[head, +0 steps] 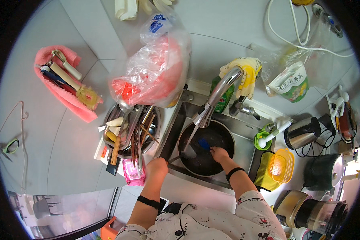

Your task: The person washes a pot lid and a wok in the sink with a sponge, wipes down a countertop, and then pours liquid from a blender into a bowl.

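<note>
A dark round frying pan (pixel 216 162) lies in the stainless steel sink (pixel 243 138). From the chrome faucet (pixel 225 85) above, water runs down into the pan. My left hand (pixel 157 168) is closed around the dark handle of a spatula (pixel 189 153), whose blade is under the stream at the pan's left side. Inside the pan, my right hand (pixel 219 154) holds a small blue scrubber (pixel 203 144) by its near end; the scrubber is over the pan's dark bottom.
Left of the sink stands a metal bowl (pixel 157 120) heaped with utensils, beside a pink wipes pack (pixel 132 172). Plastic bags (pixel 159 72) hang behind. A green bottle (pixel 225 97) stands behind the faucet. On the right are a yellow basket (pixel 282 166), kettle (pixel 301 133) and dark pot (pixel 321 172).
</note>
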Motion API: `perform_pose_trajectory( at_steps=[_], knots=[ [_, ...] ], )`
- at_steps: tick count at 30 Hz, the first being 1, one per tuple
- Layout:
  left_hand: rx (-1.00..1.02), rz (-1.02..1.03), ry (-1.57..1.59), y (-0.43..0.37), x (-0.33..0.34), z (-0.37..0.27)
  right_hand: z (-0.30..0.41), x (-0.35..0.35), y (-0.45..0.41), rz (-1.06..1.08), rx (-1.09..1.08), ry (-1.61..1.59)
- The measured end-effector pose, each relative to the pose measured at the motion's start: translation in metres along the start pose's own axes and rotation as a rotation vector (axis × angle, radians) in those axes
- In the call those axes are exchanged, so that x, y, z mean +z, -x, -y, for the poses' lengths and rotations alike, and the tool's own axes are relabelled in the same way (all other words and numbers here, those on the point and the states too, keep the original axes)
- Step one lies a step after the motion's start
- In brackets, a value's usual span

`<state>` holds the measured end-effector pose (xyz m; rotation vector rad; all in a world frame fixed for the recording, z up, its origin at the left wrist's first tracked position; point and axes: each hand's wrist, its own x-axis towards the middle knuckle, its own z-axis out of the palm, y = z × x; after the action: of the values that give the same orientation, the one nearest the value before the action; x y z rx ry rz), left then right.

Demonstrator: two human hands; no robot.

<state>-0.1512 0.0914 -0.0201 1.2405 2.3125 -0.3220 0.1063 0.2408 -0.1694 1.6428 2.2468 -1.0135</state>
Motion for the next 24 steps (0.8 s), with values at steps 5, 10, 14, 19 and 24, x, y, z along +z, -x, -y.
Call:
perform_pose_trajectory(
  at_steps=[5,10,14,19,24],
  knots=[
    [0.036,-0.046,-0.043,-0.002,-0.002,-0.009,0.022,0.034,-0.005,0.039,-0.076,-0.087],
    [0.032,-0.105,-0.059,-0.010,0.002,0.001,0.041,0.000,0.031,0.285,-0.239,0.034],
    [0.126,-0.224,-0.082,-0.030,0.011,-0.005,-0.003,-0.003,0.004,0.172,-0.208,0.356],
    [0.162,-0.241,-0.096,-0.046,0.009,-0.035,0.044,-0.029,0.037,-0.085,-0.003,-0.209],
    [0.195,-0.245,-0.120,-0.052,-0.002,-0.067,0.047,-0.041,0.059,-0.057,-0.267,-0.315]
  ],
)
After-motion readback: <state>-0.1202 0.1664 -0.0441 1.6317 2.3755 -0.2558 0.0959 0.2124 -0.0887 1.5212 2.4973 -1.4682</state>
